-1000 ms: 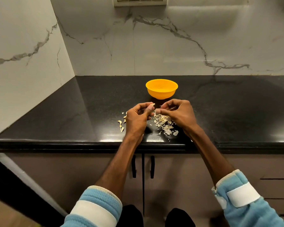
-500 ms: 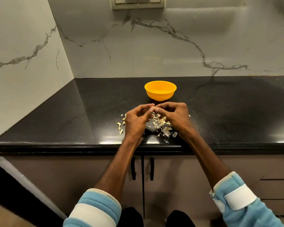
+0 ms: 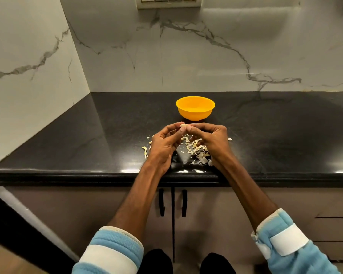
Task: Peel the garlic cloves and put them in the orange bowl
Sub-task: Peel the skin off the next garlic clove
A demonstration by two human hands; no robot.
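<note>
We hold a small pale garlic clove [image 3: 183,125] between our left hand [image 3: 164,144] and right hand [image 3: 212,140], the fingers of both pinching it, just before the round orange plastic bowl [image 3: 195,108]. The clove may slip and fall among the papery peels [image 3: 195,150] on the black table [image 3: 87,139], because the grip is only at the fingertips.

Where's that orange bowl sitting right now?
In the head view, the orange bowl stands centrally on the black countertop, just beyond the left hand and right hand.
</note>
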